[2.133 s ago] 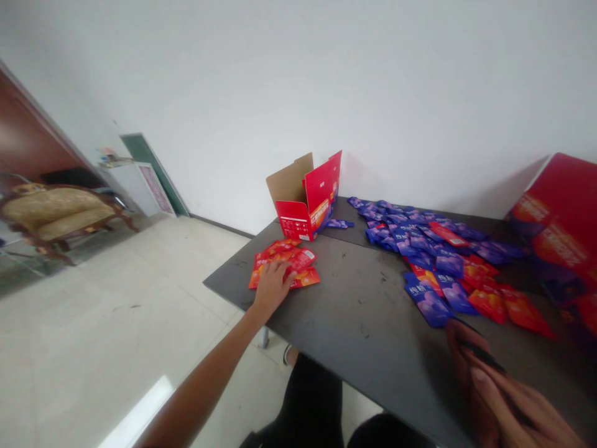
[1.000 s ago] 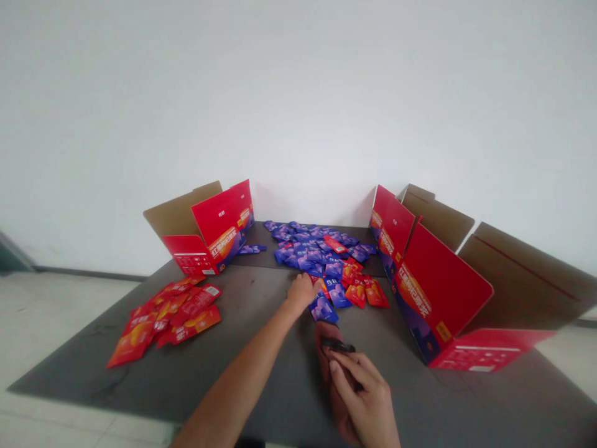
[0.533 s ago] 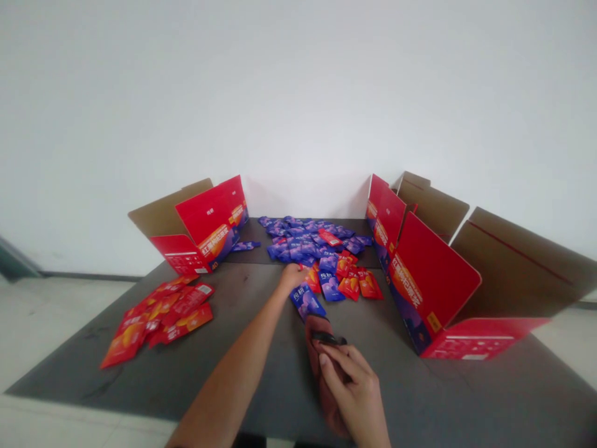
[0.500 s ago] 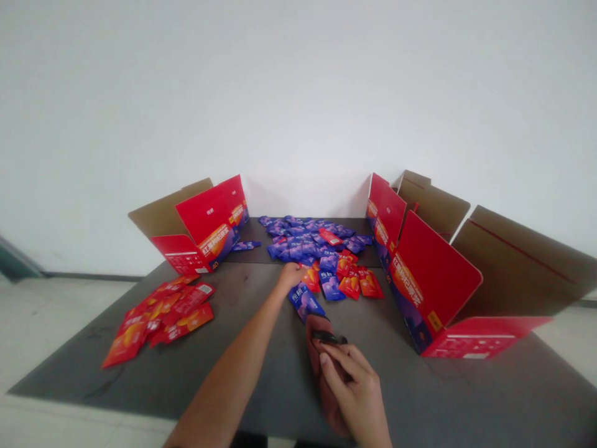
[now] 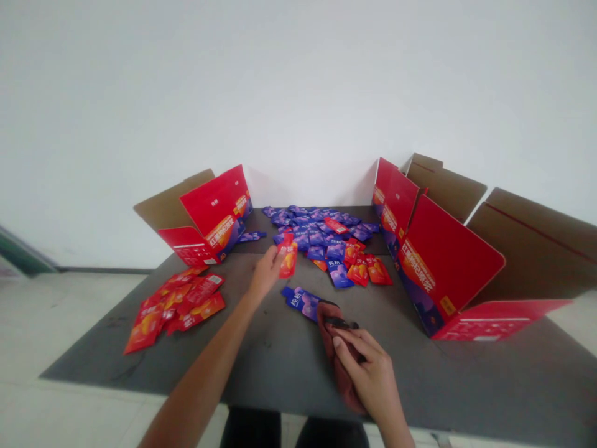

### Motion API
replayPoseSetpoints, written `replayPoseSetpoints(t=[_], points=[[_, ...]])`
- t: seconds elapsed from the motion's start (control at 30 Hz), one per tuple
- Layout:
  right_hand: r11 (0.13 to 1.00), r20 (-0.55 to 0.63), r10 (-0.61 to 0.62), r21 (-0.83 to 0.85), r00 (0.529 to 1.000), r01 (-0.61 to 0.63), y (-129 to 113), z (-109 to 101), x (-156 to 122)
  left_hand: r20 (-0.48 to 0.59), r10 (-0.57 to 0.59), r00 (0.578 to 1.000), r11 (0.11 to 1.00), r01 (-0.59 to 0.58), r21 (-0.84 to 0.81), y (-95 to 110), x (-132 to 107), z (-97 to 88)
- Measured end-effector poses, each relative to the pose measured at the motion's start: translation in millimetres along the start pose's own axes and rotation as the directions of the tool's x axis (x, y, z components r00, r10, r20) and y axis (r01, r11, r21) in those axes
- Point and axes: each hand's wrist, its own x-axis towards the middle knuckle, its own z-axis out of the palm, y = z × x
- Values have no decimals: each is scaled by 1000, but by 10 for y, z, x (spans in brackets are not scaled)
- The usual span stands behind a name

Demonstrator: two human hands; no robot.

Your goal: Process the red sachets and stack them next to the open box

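Note:
My left hand (image 5: pixel 265 272) is raised over the dark table (image 5: pixel 280 361) and pinches a red sachet (image 5: pixel 288 259) by its edge, just in front of a mixed heap of blue and red sachets (image 5: pixel 326 239). One blue sachet (image 5: pixel 298 301) lies flat by itself, nearer to me. My right hand (image 5: pixel 370 370) rests on the table right behind it, fingers curled round a small dark object (image 5: pixel 342 323) with a reddish-brown piece under it that I cannot make out.
A pile of red sachets (image 5: pixel 180 305) lies at the table's left. An open red carton (image 5: pixel 212 218) stands at the back left. A bigger open red carton (image 5: pixel 443 267) with brown flaps fills the right side. A white wall is behind.
My left hand went from the red pile at the left to the mixed heap, slid one blue sachet towards me, and now holds a red sachet lifted off the heap. My right hand stays closed.

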Motion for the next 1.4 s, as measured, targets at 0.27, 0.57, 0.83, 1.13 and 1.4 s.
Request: replayPoseSetpoints(t=[0.27, 0.57, 0.83, 1.13, 1.4], points=[[1000, -88, 10, -10, 996, -11, -32, -30, 8, 208, -70, 976, 987, 98, -129, -35, -1142, -623], [998, -119, 23, -54, 993, -30, -25, -48, -3, 329, -279, 902, 960, 264, 90, -318, -1845, -704], [998, 408, -15, 60, 913, -10, -369, 74, 161, 269, -169, 948, 936, 69, 344, -309, -1823, -722], [960, 598, -149, -103, 788, 260, -421, 608, 835, 234, -46, 971, 933, -42, 358, -538, -1911, -914], [937, 275, -127, -281, 953, 206, -155, 555, 1150, 315, -27, 949, 925, -96, 368, -425, -1912, -785]])
